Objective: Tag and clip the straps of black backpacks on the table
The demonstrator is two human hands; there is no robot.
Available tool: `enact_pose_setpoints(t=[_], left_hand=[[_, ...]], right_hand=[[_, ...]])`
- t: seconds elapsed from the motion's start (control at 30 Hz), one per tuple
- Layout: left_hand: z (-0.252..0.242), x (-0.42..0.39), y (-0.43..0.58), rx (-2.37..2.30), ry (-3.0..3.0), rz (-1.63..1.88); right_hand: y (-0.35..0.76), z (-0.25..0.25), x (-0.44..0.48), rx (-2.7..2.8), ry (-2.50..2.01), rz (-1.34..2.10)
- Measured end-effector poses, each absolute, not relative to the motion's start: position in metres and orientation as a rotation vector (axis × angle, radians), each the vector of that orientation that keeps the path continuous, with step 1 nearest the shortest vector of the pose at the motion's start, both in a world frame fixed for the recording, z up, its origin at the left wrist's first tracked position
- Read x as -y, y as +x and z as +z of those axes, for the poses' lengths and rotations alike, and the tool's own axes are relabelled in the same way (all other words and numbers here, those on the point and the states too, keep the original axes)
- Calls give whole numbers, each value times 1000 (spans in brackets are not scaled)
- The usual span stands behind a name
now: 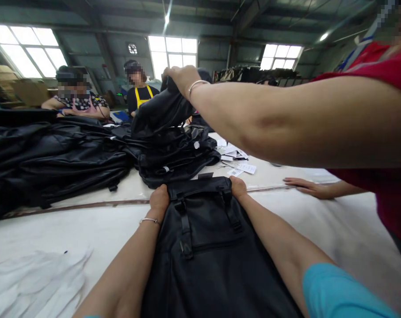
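A black backpack (207, 247) lies flat on the white table (87, 229) right in front of me, straps and buckles facing up. My left hand (159, 197) grips its far left corner, fingers curled under the edge. My right hand (238, 187) is closed on the far right corner in the same way. Both my forearms run along the bag's sides.
A person in red at my right reaches an arm (269, 119) across, holding up another black bag (160, 112), with the other hand (304, 187) flat on the table. Piles of black bags (54, 154) lie at left and centre. Paper tags (236, 161) and white wrapping (37, 278) lie about. Two people sit behind.
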State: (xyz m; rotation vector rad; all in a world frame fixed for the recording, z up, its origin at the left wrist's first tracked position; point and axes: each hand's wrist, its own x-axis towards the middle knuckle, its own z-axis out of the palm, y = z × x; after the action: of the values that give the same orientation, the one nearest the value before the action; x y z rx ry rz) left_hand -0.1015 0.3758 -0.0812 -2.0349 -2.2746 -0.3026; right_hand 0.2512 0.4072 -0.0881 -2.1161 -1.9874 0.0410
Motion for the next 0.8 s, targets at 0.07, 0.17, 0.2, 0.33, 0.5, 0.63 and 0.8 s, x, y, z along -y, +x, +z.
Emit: enact_pose_setpoints(t=[0.07,0.17,0.2,0.33,0.5,0.63,0.8], left_hand=[[-80,-376,-99,2320,-2004,-301],[-77,-375,-98,2357,-1990,-299],[-77,-375,-98,2360,-1992,-302],[-77,-375,-100,2357,-2013,-320],[-78,-378,-103,2376,-2033,-346],[-74,-379,-104,2370,-2098,-364],[-56,-377,-111,2346,-2281,-341]], right_hand=[[249,-87,-406,1961,-2145,40],[249,-87,-405,1939,-2162,52],[249,-87,-405,1934,-2167,57],[251,-89,-407,1915,-2184,83],[250,-89,-406,1922,-2141,124],[248,-87,-404,1920,-2089,172],[256,-76,-398,1984,-1989,314]])
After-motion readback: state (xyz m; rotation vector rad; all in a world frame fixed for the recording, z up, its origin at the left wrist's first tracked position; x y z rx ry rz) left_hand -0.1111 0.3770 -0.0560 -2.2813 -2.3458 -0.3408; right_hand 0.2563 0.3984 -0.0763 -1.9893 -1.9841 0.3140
